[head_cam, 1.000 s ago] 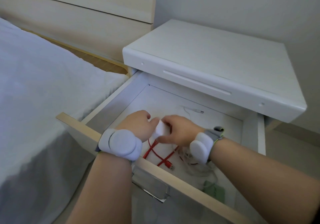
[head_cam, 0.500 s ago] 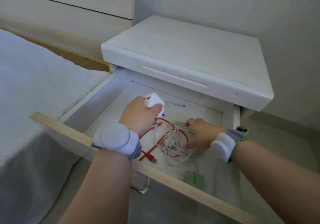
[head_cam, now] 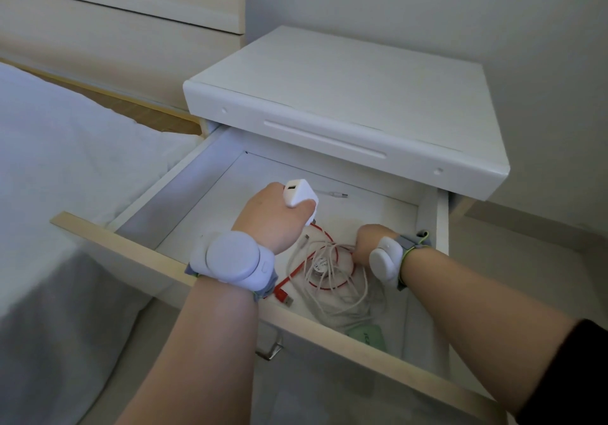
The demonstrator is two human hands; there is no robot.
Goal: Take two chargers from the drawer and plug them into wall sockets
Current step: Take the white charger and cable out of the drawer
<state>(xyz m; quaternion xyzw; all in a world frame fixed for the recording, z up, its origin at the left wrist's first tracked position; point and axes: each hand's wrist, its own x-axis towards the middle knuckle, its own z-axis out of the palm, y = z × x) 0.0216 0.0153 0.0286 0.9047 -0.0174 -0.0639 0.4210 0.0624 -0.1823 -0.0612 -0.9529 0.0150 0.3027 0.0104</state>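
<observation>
The drawer [head_cam: 158,253] of the white bedside cabinet stands pulled out. My left hand [head_cam: 271,222] grips a white charger block [head_cam: 298,193] with a USB port, raised above the drawer floor. My right hand [head_cam: 368,243] reaches down into the drawer's right side with its fingers curled into a tangle of white cable [head_cam: 329,270] that lies over a red cable [head_cam: 297,288]. What those fingers hold is hidden behind the hand. No wall socket is in view.
A pale green flat item [head_cam: 367,337] lies at the drawer's near right corner. A thin white cable end [head_cam: 335,195] rests at the back. The cabinet top [head_cam: 345,95] overhangs the drawer. The bed [head_cam: 65,177] lies to the left, with a wooden headboard behind.
My hands parted: the left lifted the white charger block up out of the drawer, the right moved right and down into the cable tangle. The view shifted right.
</observation>
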